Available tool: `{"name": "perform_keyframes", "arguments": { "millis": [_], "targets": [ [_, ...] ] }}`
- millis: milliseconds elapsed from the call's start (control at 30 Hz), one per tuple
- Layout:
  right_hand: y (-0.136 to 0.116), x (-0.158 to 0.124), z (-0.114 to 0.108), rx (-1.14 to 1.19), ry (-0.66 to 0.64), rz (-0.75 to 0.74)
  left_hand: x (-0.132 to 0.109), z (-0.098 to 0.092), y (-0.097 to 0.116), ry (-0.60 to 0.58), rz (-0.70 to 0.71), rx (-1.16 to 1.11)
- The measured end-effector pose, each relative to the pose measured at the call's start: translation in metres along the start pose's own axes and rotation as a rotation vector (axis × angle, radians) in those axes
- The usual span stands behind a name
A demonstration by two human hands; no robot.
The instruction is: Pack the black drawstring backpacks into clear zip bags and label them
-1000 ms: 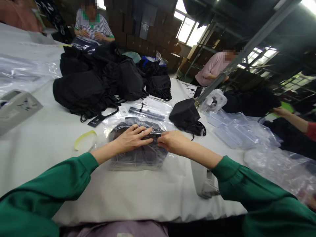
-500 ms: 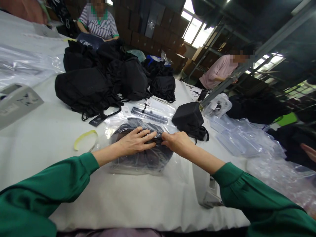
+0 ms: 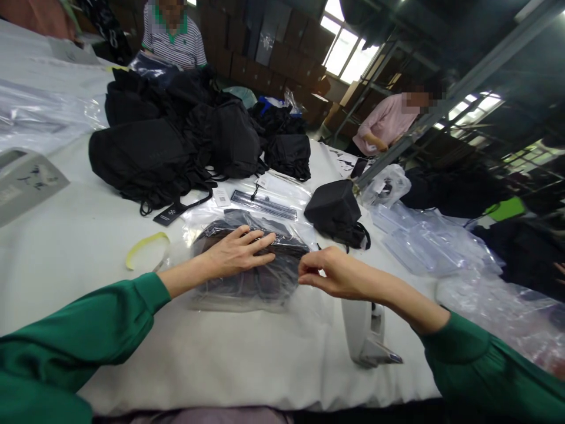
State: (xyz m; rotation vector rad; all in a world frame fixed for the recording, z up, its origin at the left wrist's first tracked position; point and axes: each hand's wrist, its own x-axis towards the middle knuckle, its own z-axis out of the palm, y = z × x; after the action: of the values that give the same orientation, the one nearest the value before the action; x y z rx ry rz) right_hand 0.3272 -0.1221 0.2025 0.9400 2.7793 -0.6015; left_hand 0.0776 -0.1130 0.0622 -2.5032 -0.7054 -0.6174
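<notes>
A dark item packed in a clear plastic bag (image 3: pixel 247 288) lies on the white-covered table in front of me. My left hand (image 3: pixel 241 253) rests flat across it, fingers spread, pressing on the plastic. At the bag's right edge is my right hand (image 3: pixel 324 272), its thumb and fingers curled into a pinch; whatever is between the tips is too small to make out. Just below my right wrist stands a light grey tape dispenser (image 3: pixel 359 333). Beyond the bag lie a flat clear bag with a dark strip (image 3: pixel 265 203) and a black hang tag (image 3: pixel 170 214).
Black fabric bags (image 3: pixel 141 156) are heaped at the back left; one black bag (image 3: pixel 334 206) sits right of centre. Clear plastic bags (image 3: pixel 424 235) cover the right side. A yellow band (image 3: pixel 148 246) and a grey holder (image 3: pixel 30 185) lie left. Two people (image 3: pixel 176 41) stand beyond.
My right hand has come away from the top of the packed item, moving right and down to the bag's edge. My left hand keeps its place on the plastic.
</notes>
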Motion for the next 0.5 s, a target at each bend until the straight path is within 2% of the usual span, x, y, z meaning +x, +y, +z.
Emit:
{"name": "perform_keyframes", "arguments": {
  "millis": [100,200,367,500],
  "targets": [
    [-0.005,0.014,0.001,-0.047,-0.188,-0.005,0.000,0.000,0.000,-0.009,0.002,0.002],
    [-0.007,0.035,0.000,-0.183,-0.278,0.019,-0.001,0.001,0.001,-0.020,0.005,0.006],
    [-0.005,0.065,0.009,-0.611,-0.228,0.153,-0.002,0.001,0.000,-0.012,0.006,0.000],
    [-0.002,0.074,0.024,-0.702,-0.188,0.149,-0.002,0.001,-0.002,-0.003,0.008,-0.011]
  ]
}}
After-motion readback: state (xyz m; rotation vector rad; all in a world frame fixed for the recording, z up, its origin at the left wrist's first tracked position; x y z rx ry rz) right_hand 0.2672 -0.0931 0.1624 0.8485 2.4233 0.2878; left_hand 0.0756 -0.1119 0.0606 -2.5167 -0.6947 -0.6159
